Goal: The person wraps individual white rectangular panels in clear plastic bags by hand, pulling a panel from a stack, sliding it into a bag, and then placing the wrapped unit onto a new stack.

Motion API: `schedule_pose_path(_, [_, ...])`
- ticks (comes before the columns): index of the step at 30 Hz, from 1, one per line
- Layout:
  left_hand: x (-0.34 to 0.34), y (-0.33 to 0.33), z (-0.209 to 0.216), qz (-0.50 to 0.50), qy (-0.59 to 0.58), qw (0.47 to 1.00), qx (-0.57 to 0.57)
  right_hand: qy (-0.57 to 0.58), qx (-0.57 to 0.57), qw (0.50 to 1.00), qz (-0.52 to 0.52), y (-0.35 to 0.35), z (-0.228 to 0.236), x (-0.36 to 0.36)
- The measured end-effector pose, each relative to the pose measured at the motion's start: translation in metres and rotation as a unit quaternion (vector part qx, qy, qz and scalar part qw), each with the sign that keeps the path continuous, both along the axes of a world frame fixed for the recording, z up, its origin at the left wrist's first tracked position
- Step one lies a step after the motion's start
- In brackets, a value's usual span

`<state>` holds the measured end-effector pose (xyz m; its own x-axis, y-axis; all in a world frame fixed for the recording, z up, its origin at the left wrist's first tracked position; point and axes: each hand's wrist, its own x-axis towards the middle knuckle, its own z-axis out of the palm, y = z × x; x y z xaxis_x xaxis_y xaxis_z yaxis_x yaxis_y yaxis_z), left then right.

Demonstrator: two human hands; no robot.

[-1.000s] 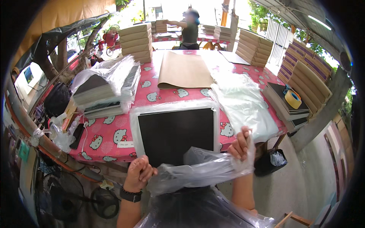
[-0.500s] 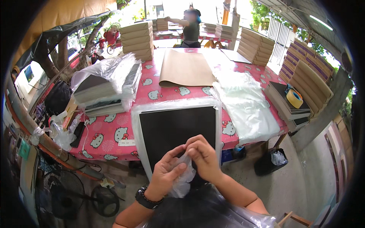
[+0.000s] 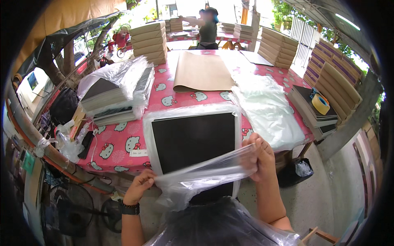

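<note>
Two hands (image 3: 139, 187) (image 3: 264, 160) holding clear film (image 3: 209, 172), lettered strip (image 3: 138, 153)

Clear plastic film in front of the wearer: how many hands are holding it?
2: the left hand at the left end of the clear plastic film, the right hand at its right end. No other hand shows on it.

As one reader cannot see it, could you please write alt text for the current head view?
A person's left hand and right hand hold clear plastic stretched over a black panel at the near edge of a pink table. Brown paper lies beyond; another person is in the background.
</note>
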<state>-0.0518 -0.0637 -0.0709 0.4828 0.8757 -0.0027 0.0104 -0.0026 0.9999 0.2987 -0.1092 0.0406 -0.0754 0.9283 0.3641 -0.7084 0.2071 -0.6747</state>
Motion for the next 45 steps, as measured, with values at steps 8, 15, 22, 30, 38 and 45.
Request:
schedule_pose_path(8, [0.109, -0.037, 0.105, -0.066, 0.183, 0.909, 0.367, -0.501, 0.120, 0.856, -0.025, -0.010, 0.010, -0.065])
schedule_pose_path(15, [0.074, -0.031, 0.066, 0.027, -0.462, 0.870, -0.168, -0.458, 0.100, 0.775, 0.424, -0.009, -0.020, -0.032])
schedule_pose_path(22, [0.039, -0.013, 0.023, -0.195, -0.449, 0.846, -0.211, -0.060, 0.118, 0.980, 0.150, 0.000, -0.057, 0.004])
schedule_pose_path(30, [0.052, -0.002, 0.042, 0.102, -0.520, 0.841, -0.106, -0.363, -0.005, 0.895, 0.258, -0.006, -0.045, 0.014])
schedule_pose_path(38, [0.061, 0.058, 0.068, 0.099, -0.137, 0.985, 0.014, -0.541, -0.033, 0.780, -0.312, 0.067, -0.040, 0.036])
schedule_pose_path(45, [0.078, 0.093, 0.069, 0.355, 0.248, 0.821, 0.372, -0.620, 0.115, 0.648, -0.428, 0.100, -0.038, 0.039])
